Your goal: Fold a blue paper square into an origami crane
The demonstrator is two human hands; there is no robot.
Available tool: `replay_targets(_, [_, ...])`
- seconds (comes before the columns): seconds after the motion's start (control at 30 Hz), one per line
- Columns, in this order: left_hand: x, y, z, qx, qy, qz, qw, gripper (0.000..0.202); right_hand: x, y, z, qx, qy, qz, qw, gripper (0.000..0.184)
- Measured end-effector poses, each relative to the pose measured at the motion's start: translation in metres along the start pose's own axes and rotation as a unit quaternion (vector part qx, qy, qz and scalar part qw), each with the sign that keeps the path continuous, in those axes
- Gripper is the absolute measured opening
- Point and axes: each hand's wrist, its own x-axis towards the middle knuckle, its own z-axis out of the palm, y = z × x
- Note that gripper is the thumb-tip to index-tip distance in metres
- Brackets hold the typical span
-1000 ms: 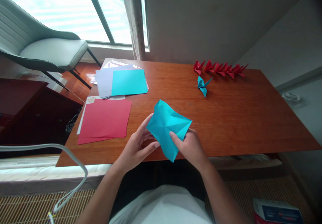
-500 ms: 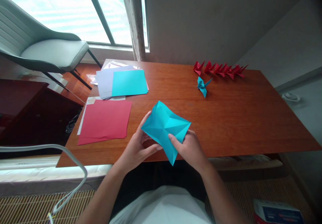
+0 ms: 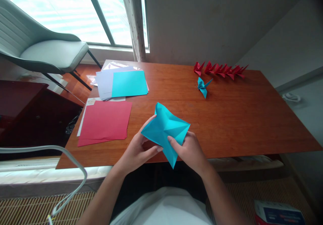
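A creased turquoise sheet of origami paper [image 3: 161,125] is held above the near edge of the table, its corners drawn into a four-pointed star shape. My left hand [image 3: 137,149] grips its left side, with fingers behind the paper and the thumb along the lower edge. On the right, my right hand [image 3: 188,149] pinches the sheet, thumb on the front face and fingers hidden behind. Farther back stands a folded turquoise paper crane [image 3: 203,87]. Behind it, several red paper cranes [image 3: 222,70] form a row.
Red paper sheets [image 3: 104,120] lie at the table's left. Beyond them are turquoise sheets [image 3: 130,83] on pale lilac paper [image 3: 104,83]. The wooden table [image 3: 239,117] extends to the right. A white cable [image 3: 80,171] loops at lower left, and a chair [image 3: 52,53] stands near the window.
The paper's top corner has bent inward and shifted slightly left as my left fingers moved up along that side. My right hand keeps its pinch almost unmoved.
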Motion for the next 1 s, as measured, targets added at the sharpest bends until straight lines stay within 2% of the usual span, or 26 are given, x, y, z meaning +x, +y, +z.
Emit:
replay_targets(0.23, [0.001, -0.0012, -0.0009, -0.003, 0.01, 0.012, 1.0, 0.078, -0.001, -0.0008, 0.0006, -0.001, 0.002, 0.001, 1.0, 0.03])
replay_targets(0.43, [0.0022, -0.0055, 0.0007, 0.008, 0.05, 0.014, 0.999, 0.067, -0.0011, -0.0024, 0.0007, 0.009, -0.006, 0.009, 1.0, 0.024])
replay_targets(1.0, [0.0027, -0.0046, 0.0021, 0.003, 0.073, 0.024, 0.997, 0.065, 0.0003, 0.0013, -0.0023, 0.01, -0.017, -0.001, 1.0, 0.023])
